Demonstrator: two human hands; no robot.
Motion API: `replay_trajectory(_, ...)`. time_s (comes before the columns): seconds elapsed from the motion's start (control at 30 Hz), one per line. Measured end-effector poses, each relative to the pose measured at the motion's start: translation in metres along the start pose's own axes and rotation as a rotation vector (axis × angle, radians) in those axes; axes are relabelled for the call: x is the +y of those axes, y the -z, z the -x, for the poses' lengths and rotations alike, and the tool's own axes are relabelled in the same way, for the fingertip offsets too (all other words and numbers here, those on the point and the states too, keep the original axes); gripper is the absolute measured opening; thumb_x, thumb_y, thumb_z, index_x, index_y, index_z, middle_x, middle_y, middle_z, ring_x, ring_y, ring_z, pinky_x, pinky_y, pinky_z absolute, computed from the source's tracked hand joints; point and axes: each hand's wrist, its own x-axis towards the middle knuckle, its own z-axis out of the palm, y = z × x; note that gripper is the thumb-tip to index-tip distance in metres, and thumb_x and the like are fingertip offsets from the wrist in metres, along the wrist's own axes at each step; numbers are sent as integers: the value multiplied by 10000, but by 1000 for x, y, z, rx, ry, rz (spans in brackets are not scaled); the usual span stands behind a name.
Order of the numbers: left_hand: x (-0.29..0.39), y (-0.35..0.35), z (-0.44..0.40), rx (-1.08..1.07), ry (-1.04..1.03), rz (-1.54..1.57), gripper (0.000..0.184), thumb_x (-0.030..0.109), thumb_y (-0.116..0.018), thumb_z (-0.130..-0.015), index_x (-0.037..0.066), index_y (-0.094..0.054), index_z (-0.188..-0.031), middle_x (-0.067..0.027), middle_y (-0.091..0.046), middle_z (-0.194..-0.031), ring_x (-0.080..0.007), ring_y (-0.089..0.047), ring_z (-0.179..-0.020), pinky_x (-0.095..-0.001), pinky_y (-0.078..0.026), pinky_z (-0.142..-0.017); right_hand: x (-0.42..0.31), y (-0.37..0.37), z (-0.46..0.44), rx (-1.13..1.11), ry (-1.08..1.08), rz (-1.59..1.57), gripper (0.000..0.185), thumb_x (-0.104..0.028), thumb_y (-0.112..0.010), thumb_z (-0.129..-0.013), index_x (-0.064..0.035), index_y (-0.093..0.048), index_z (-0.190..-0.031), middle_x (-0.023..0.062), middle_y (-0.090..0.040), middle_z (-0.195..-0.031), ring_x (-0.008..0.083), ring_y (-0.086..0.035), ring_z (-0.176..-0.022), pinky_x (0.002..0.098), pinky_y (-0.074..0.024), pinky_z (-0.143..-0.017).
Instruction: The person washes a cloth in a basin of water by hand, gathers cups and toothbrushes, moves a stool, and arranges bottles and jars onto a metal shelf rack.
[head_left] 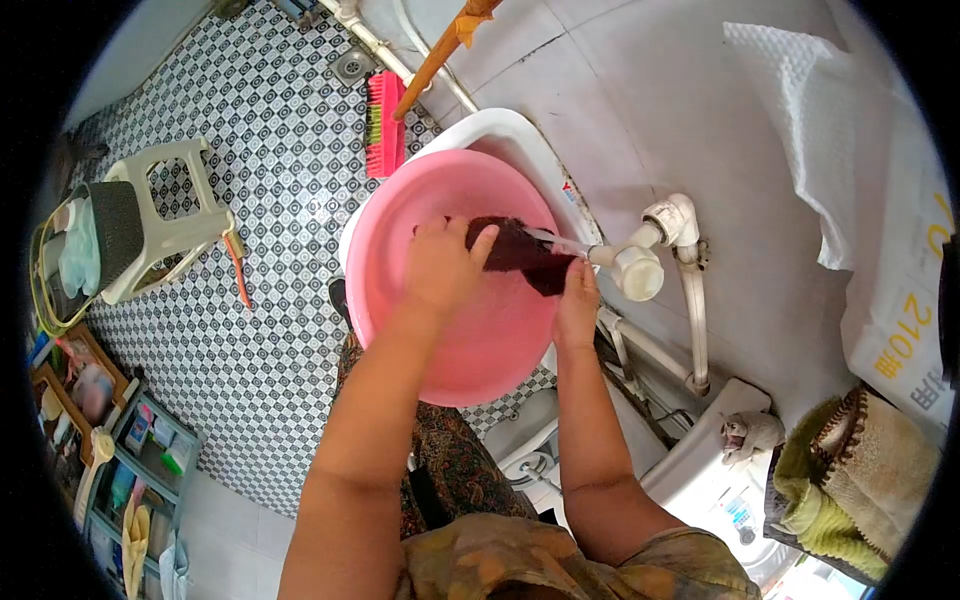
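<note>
Head view: 2 hands, 1 dark cloth, 1 pink basin. Cloth sits inside the basin's outline, toward the tap side, 1 piece as far as visible. Left hand: fingers partly spread, thumb on cloth; can't tell if it's gripping. Right hand: fingers closed on cloth's edge, just below 1 white tap. 1 water stream runs from tap onto cloth. Basin rests on 1 white sink. Nearby on patterned floor: 1 pink brush, 1 stool.
</note>
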Motion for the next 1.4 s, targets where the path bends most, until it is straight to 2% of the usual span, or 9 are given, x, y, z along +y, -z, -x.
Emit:
replay_trajectory(0.3,7,45,3,-154,106,-54,518,459,-533,-743,39,-515,-1047,-190,-528,-993,-326,-522,-904,-420,-409,-763,-30,9,19,102,651,725,241,-180,-401,-885,4,-521,-983,113,-546,-878,230,-506,-838,260,-371,-786)
replay_trajectory(0.43,18,64,13,-298,-21,-278,522,330,-628,-694,145,-444,-1146,-136,-472,-1072,-329,-552,-842,-413,-445,-742,-32,17,25,99,589,728,252,-190,-390,-896,8,-528,-969,100,-559,-882,202,-511,-828,267,-377,-787)
replay_trajectory(0.53,12,62,11,-381,-34,-373,523,251,-656,-667,167,-446,-1139,-108,-449,-1092,-306,-549,-857,-396,-462,-724,-26,19,33,115,235,235,269,-192,-367,-907,14,-527,-971,90,-564,-912,183,-509,-845,279,-377,-798)
replay_trajectory(0.63,10,61,10,-347,-103,-376,455,190,-657,-646,150,-506,-1073,-101,-452,-1086,-282,-527,-908,-384,-458,-744,-33,14,36,183,245,301,292,-207,-351,-913,19,-524,-979,78,-564,-916,167,-501,-851,276,-370,-810)
replay_trajectory(0.7,10,63,10,-364,-141,-386,417,167,-651,-637,135,-536,-1036,-100,-460,-1084,-272,-512,-937,-382,-445,-776,-41,8,37,259,559,485,285,-201,-369,-902,19,-534,-974,90,-564,-906,173,-500,-859,274,-369,-806)
replay_trajectory(0.87,13,69,8,7,-395,-227,383,57,-591,-592,81,-572,-974,-101,-484,-1100,-278,-432,-1045,-399,-311,-930,-29,18,24,176,628,679,254,-177,-414,-867,9,-561,-954,114,-553,-941,195,-501,-878,292,-365,-807)
replay_trajectory(1.0,-3,42,-4,25,-396,-28,406,48,-578,-599,76,-563,-1004,-126,-464,-1129,-304,-405,-1078,-409,-299,-940,-43,-3,21,12,602,791,208,-104,-461,-800,-8,-576,-944,122,-535,-936,246,-499,-903,320,-361,-820)
replay_trajectory(1.17,-31,-2,-15,-22,-148,-217,490,68,-573,-668,83,-468,-1147,-196,-370,-1220,-356,-330,-1141,-413,-262,-971,38,-6,-21,-157,440,970,542,-93,-619,-650,-47,-439,-1159,177,-431,-1113,330,-408,-1061,388,-290,-946)
replay_trajectory(1.4,-56,-47,-20,-46,-18,-135,492,173,-554,-726,67,-424,-1188,-238,-309,-1263,-403,-269,-1171,-424,-219,-998,56,-67,-26,-116,374,1282,693,-181,-618,-688,-127,-275,-1288,203,-367,-1225,377,-326,-1145,473,-230,-967)
